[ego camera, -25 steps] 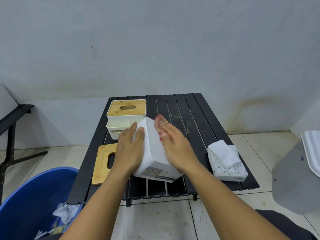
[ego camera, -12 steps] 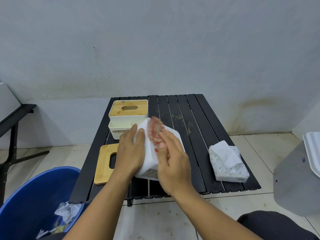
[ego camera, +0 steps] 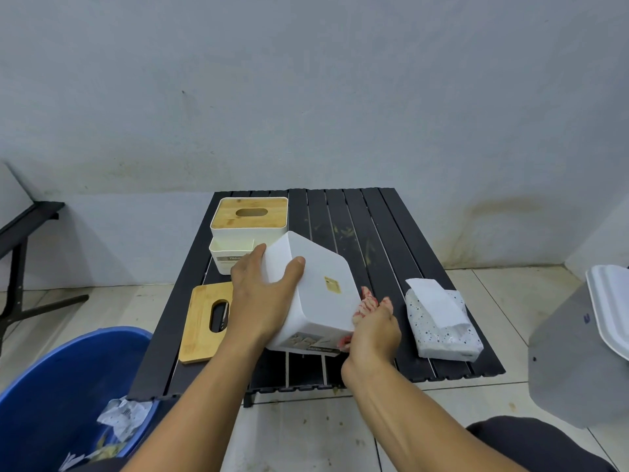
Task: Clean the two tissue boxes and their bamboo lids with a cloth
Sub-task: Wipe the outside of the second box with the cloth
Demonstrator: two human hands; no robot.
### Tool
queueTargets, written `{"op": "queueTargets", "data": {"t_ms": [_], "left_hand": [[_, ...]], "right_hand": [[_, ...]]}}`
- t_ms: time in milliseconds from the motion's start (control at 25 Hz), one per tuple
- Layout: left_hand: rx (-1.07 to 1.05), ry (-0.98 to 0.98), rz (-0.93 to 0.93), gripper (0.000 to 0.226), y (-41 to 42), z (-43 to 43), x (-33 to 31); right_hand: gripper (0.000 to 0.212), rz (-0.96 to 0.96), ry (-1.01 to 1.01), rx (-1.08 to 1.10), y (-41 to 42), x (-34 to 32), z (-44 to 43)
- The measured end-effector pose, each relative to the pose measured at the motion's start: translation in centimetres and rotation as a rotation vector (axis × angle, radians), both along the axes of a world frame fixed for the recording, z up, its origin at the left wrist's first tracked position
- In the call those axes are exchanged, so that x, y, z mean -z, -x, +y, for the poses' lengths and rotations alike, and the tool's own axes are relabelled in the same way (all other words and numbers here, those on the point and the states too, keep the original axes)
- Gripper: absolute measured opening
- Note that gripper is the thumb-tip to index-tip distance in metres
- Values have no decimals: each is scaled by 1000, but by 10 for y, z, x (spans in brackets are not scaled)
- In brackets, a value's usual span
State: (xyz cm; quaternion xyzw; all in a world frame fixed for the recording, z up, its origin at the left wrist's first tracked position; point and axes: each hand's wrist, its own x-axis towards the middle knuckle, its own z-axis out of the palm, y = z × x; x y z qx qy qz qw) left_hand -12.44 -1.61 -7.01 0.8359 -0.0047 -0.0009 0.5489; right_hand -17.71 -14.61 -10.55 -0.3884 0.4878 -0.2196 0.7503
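Here, left hand [ego camera: 260,301] fingers [ego camera: 253,257] clasp the smooth white box [ego camera: 321,313]; right hand [ego camera: 374,332] holds red-flecked cloth [ego camera: 367,303].

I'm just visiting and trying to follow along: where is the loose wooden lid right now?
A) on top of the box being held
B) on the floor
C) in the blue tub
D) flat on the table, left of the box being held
D: the loose wooden lid lies flat on the black table, just left of the white box that the left hand grips.
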Motion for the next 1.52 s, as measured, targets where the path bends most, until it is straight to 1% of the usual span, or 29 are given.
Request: {"op": "queueTargets", "data": {"t_ms": [80, 160, 240, 320, 400, 480, 560, 600, 680, 720, 800, 920, 1000, 1080, 1160, 1280, 1320, 1440, 1480, 1520], "left_hand": [[-25, 22, -10, 75, 0, -1, -1], [-37, 46, 11, 74, -3, 1, -3], [-37, 74, 56, 79, -7, 6, -5], [-17, 87, 100, 82, -8, 10, -9], [28, 89, 120, 79, -8, 12, -12], [88, 62, 89, 75, -6, 12, -12], [160, 0, -6, 77, -4, 14, -11], [203, -40, -80, 84, -1, 14, -11], [311, -151, -297, 103, 6, 10, -11], [359, -225, -418, 110, 10, 6, -10], [375, -392, -615, 115, 14, -2, -5], [361, -566, -793, 116, 17, -7, 3], [380, -629, -871, 118, 20, -6, 6], [390, -695, -910, 120, 24, -7, 10], [402, -785, -920, 120, 30, -13, 16], [408, -885, -934, 119, 40, -28, 27], [396, -893, -941, 119, 43, -33, 31], [388, -895, -937, 125, 51, -46, 38], [402, -885, -928, 128, 53, -48, 39], [423, -872, -918, 129, 55, -50, 40]], "right_hand": [[43, -27, -32, -42, 4, -6, 8], [41, -8, 8, -160, 9, -4, 13], [40, -3, 30, -239, 7, -8, 6], [38, 16, 40, -334, 0, -19, -7], [34, 31, 52, -406, -9, -26, -21], [37, 46, 98, -460, -18, -27, -32], [41, 35, 178, -507, -25, -22, -38], [42, 36, 229, -515, -28, -20, -40], [39, 47, 304, -513, -34, -16, -44], [38, 35, 300, -510, -35, -16, -46], [40, -6, 251, -506, -34, -23, -50], [37, -102, 102, -481, -28, -34, -60], [30, -166, 75, -468, -26, -43, -66], [28, -170, 146, -497, -26, -47, -71], [32, -73, 298, -603, -24, -47, -72], [52, 98, 583, -791, -20, -48, -72], [59, 135, 640, -830, -20, -51, -73], [78, 231, 702, -916, -17, -66, -79], [78, 249, 731, -947, -16, -67, -82], [71, 261, 778, -977, -16, -68, -85]]}}
